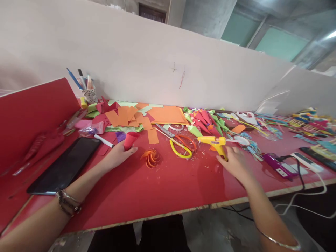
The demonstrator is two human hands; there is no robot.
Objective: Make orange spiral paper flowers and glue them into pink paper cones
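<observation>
My left hand (pixel 118 154) is closed around a red paper cone (pixel 130 140), its wide end facing up. Fingers of my right hand (pixel 233 161) wrap the handle of a yellow glue gun (pixel 214 141), whose nozzle points left. Between the two hands, a curled orange paper piece (pixel 151 158) lies on the red table (pixel 168 189). Scissors with yellow and orange handles (pixel 181 148) rest behind it. Orange paper pieces (pixel 123 117) are spread beyond my left hand. A pile of red and green paper cones (pixel 203 120) sits behind the glue gun.
A black tablet (pixel 67 166) and a white marker (pixel 104 140) lie at the left. A pen cup (pixel 89 93) stands by the white wall (pixel 157 63). At the right are a purple power strip (pixel 280 166) and cables.
</observation>
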